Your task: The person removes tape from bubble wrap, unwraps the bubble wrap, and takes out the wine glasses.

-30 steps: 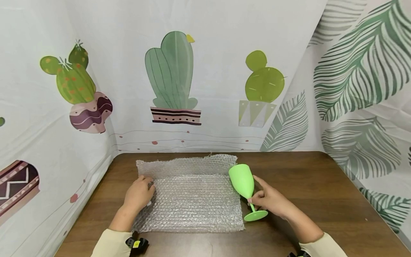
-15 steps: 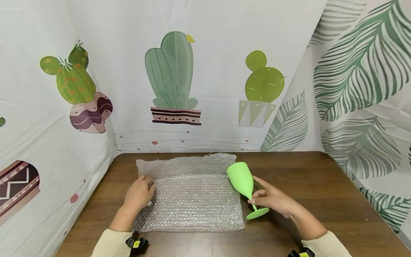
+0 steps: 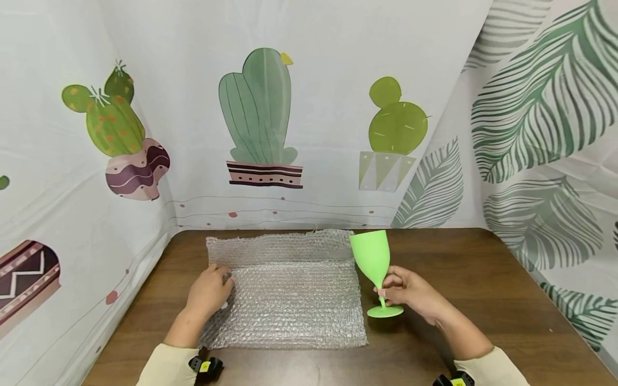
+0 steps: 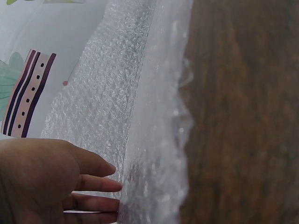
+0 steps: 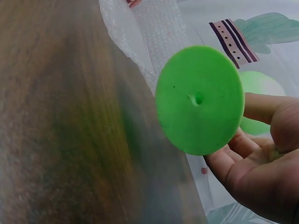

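A bright green plastic goblet (image 3: 373,256) hangs over the table at the right edge of the bubble wrap, its bowl leaning a little left. My right hand (image 3: 419,295) pinches its stem between thumb and fingers. In the right wrist view the underside of the round base (image 5: 200,126) faces the camera, hiding the stem. The clear bubble wrap (image 3: 294,305) lies spread on the table, with a seam or fold line near its far edge. My left hand (image 3: 209,292) rests on its left side; in the left wrist view the fingers (image 4: 96,184) stretch fairly straight against the plastic.
The brown wooden table (image 3: 449,257) extends right of the wrap and in front of it. Behind and at both sides hangs a white cloth (image 3: 328,107) printed with cacti and leaves. Each wrist carries a small black camera.
The goblet has turned more upright and its base has risen slightly, with the right hand's fingers now gathered closer round the stem. My left hand and the bubble wrap stay nearly as they were.
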The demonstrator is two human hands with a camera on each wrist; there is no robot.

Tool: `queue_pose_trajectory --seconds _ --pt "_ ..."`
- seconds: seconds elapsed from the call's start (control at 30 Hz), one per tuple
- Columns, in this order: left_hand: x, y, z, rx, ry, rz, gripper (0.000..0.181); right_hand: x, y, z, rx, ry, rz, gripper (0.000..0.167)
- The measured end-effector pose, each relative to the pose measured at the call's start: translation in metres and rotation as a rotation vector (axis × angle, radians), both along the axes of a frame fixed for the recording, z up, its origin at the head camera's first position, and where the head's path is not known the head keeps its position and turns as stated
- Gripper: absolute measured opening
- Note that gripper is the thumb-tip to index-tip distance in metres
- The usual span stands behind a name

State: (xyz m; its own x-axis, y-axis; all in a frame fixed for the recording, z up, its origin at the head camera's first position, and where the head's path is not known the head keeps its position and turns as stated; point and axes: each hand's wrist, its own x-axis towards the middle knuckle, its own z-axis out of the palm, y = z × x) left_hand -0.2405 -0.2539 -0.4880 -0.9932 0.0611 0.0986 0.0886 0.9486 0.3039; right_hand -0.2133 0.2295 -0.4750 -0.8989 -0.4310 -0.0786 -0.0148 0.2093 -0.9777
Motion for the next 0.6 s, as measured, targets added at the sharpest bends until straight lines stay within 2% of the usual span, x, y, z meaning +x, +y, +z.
queue_pose_trajectory --seconds 0.17,0.5,0.6 --pt "-0.0006 0.0001 0.0001 0.002 0.002 -0.004 0.037 -0.0021 0.0019 0.0016 0.009 0.039 -0.071 0.036" --pt "0.0003 0.0006 0.0011 -0.007 -0.001 -0.006 0.038 -0.0049 -0.0006 0.0049 -0.028 0.100 -0.308 0.034" --pt "0.0004 0.0009 0.0010 -0.018 -0.003 -0.008 0.040 -0.0072 -0.0009 0.0039 -0.019 0.133 -0.352 0.032"
